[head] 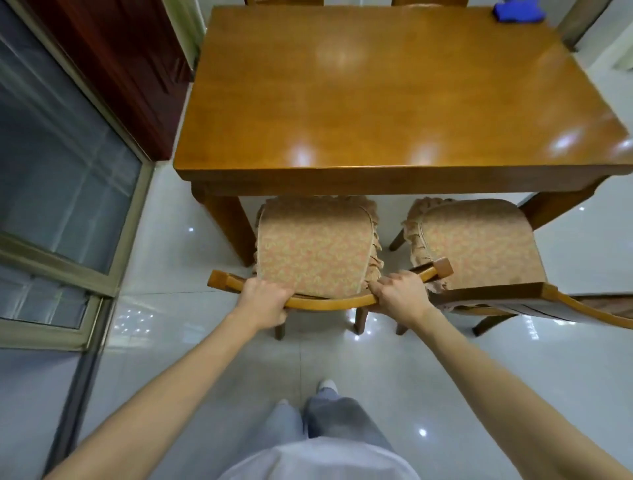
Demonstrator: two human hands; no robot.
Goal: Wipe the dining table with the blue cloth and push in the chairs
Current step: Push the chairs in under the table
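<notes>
A glossy wooden dining table (376, 102) fills the upper middle of the view. The blue cloth (519, 12) lies crumpled on its far right corner. In front of me stands a wooden chair (315, 240) with a patterned seat cushion, its front edge just under the table's near edge. My left hand (265, 299) grips the left part of its curved top rail, and my right hand (399, 291) grips the right part. A second cushioned chair (479, 240) stands to the right, angled and drawn out from the table.
A glass sliding door with a metal frame (68, 171) runs along the left, with a dark red cabinet (120, 68) behind it. The tops of two more chairs (284, 1) show at the table's far side. The floor is shiny pale tile (342, 359); my legs and feet are below.
</notes>
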